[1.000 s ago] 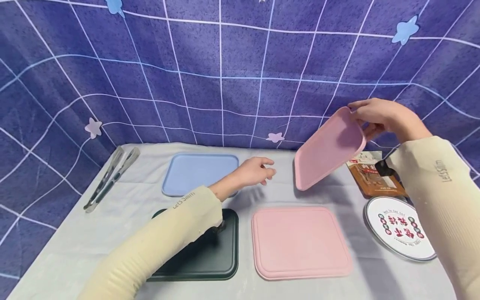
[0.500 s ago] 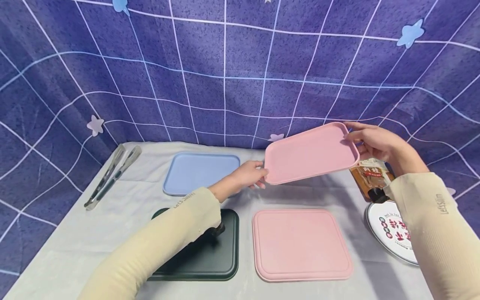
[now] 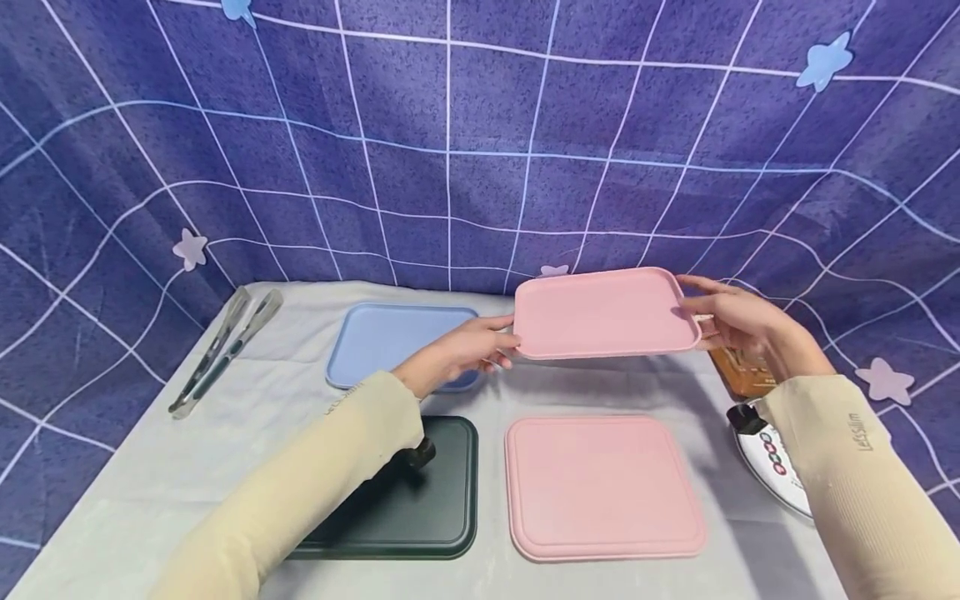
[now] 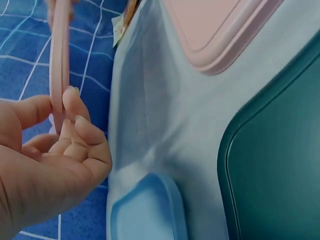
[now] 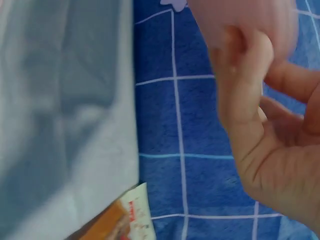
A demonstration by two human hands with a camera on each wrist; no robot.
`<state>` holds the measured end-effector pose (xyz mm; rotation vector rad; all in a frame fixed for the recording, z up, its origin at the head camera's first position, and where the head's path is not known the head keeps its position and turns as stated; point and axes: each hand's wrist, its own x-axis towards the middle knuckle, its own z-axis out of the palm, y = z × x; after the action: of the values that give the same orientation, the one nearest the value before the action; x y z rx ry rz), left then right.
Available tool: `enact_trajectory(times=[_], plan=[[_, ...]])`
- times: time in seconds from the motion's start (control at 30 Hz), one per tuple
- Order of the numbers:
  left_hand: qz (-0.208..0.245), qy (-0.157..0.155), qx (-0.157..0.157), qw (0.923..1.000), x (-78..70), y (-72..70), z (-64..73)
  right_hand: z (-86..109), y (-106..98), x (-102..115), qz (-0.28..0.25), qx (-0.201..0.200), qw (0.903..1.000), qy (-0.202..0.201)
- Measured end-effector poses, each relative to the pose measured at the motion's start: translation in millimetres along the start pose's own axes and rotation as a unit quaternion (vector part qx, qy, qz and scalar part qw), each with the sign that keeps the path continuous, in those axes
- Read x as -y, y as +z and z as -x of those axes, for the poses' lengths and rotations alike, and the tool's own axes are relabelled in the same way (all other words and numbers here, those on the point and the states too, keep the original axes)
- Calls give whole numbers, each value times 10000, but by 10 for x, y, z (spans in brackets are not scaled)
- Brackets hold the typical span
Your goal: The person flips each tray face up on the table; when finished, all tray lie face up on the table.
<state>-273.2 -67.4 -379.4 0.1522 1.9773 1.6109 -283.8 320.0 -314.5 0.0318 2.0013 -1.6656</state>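
Pink tray (image 3: 607, 312), one: raised over the far side of the table (image 3: 135, 500), right of centre. Left hand (image 3: 463, 348): pinching its left end, thumb and fingers closed on it. Right hand (image 3: 738, 321): likewise, right end. Left: blue tray (image 3: 390, 333); tongs (image 3: 221, 365) beyond. Nearer: pink board (image 3: 603, 487), dark green board (image 3: 442, 508). Right: brown packet (image 3: 738, 375), partly hidden.
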Motion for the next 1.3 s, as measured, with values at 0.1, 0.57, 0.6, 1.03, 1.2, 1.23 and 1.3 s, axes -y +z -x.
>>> enact_trajectory(times=[0.1,0.57,0.6,1.03,1.2,1.23,1.3], plan=[[-57,50,69,9999,11,-67,23,-10,-56,-122,-66,552,9983,152],[-468,-201,217,9985,109,-104,16,-194,-89,-638,-2,1277,9906,495],[-486,-226,208,9983,116,-101,12,-208,-81,-660,11,1221,9911,526],[-850,-354,221,9955,242,-77,-26,-350,-211,-900,-493,2049,9771,290],[-888,-348,172,9953,251,-40,-40,-409,-222,-978,-646,2120,9747,294],[-892,-379,180,9951,249,-33,-42,-417,-223,-991,-673,2110,9747,301],[-948,-451,206,9943,249,-25,-43,-434,-220,-1015,-718,2070,9751,348]])
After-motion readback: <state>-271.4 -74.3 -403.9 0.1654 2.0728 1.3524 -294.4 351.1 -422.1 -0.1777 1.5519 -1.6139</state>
